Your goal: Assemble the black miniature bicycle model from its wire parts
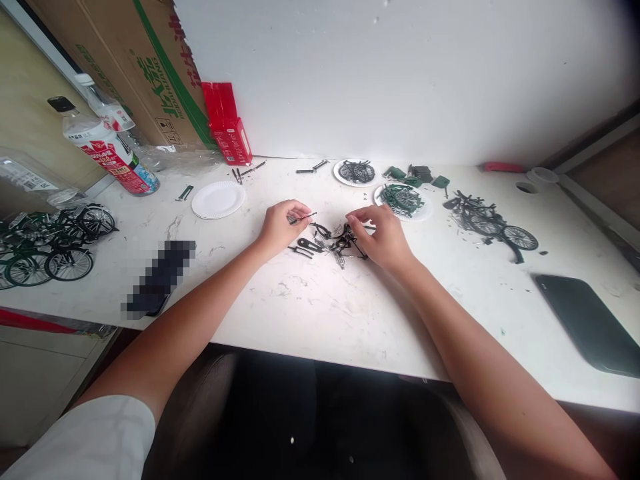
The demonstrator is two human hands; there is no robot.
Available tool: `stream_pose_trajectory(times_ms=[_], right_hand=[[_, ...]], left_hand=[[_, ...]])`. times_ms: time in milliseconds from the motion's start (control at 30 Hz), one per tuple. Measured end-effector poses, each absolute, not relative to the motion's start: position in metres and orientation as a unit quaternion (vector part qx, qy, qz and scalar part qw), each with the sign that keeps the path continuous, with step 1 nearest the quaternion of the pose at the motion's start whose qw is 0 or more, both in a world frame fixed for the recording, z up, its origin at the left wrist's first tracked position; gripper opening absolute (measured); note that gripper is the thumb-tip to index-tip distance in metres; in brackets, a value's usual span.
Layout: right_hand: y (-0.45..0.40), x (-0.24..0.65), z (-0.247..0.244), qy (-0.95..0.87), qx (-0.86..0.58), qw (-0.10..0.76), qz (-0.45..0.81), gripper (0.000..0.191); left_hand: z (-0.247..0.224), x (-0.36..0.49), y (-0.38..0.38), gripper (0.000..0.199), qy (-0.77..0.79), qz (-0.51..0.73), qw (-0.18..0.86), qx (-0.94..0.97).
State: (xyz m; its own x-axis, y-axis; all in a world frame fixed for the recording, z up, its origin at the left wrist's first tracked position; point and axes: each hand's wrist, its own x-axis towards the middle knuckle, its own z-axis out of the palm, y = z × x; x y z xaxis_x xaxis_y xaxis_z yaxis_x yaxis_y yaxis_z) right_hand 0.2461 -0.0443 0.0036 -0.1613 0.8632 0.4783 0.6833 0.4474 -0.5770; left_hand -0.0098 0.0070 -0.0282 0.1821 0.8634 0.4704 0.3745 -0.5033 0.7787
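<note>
My left hand (283, 225) is closed on a small thin dark part (303, 217), which sticks out to the right past its fingertips. Just right of it, my right hand (379, 233) hovers over a loose group of small black parts (330, 241) on the white table. Its thumb and index finger come together at the group's upper right; whether anything lies between them is too small to tell. Several black pieces and a silvery one (341, 259) lie between and below the two hands.
Assembled miniature bicycles (70, 263) and a phone (163, 277) are at the left. A white plate (219, 200), bottle (117, 160) and red box (233, 137) stand behind. Plates of wheels (356, 172) and green parts (401, 200), more bicycle parts (493, 223) and a dark tray (587, 320) lie right.
</note>
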Motion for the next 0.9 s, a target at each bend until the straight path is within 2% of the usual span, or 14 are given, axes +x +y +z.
stream_pose_trajectory(times_ms=[267,533,600,767,900], right_hand=[[-0.041,0.257,0.013,-0.730,-0.535,0.420,0.069,0.029],[-0.032,0.290,0.023,-0.662,-0.576,0.479,-0.001,0.030],[-0.032,0.294,0.025,-0.692,-0.560,0.454,0.028,0.032],[-0.037,0.287,0.022,-0.802,-0.485,0.326,0.122,0.036],[-0.037,0.282,0.013,-0.823,-0.474,0.271,0.160,0.037]], left_hand=[[-0.006,-0.033,0.016,0.013,0.447,0.431,0.181,0.762],[-0.013,-0.057,0.033,0.013,0.495,0.374,0.147,0.770],[-0.015,-0.055,0.032,0.014,0.492,0.360,0.142,0.780],[-0.018,-0.049,0.029,0.014,0.474,0.347,0.140,0.797],[-0.019,-0.048,0.028,0.015,0.473,0.356,0.136,0.794]])
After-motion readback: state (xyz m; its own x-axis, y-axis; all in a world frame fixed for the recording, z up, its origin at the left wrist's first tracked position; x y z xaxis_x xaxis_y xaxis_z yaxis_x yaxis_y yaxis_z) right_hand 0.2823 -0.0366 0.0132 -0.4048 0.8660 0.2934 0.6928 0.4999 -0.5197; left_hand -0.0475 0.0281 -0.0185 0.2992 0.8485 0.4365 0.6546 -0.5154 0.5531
